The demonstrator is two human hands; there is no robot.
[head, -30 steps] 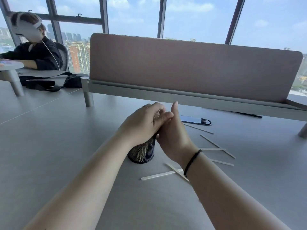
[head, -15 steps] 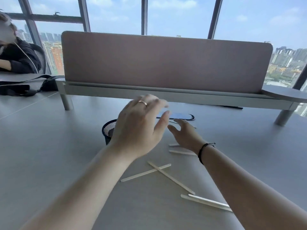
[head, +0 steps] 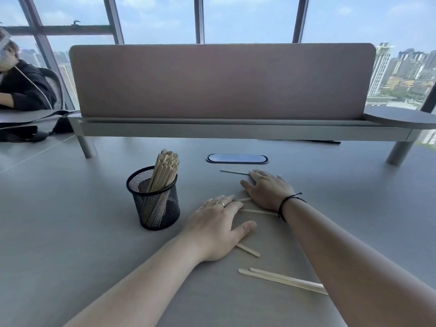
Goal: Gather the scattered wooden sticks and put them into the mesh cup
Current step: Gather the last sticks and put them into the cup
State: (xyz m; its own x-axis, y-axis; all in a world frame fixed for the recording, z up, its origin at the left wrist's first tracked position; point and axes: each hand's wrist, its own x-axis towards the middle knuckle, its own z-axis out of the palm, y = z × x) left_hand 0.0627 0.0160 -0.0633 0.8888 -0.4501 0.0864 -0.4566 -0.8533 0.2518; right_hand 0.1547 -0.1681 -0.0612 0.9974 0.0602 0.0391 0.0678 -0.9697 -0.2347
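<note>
On the grey table point(head: 70, 232), seen from our head camera, our left hand point(head: 219, 225) and right hand point(head: 267, 188) lie flat, fingers spread, on loose wooden sticks point(head: 280, 279). Left of them stands the mesh cup point(head: 154, 199), holding a bundle of sticks.

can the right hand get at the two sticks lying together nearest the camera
Probably yes. The pair of sticks lies flat on bare table, nothing on top, its far end running under the right forearm. The right hand rests flat farther away and would just need pulling back.
</note>
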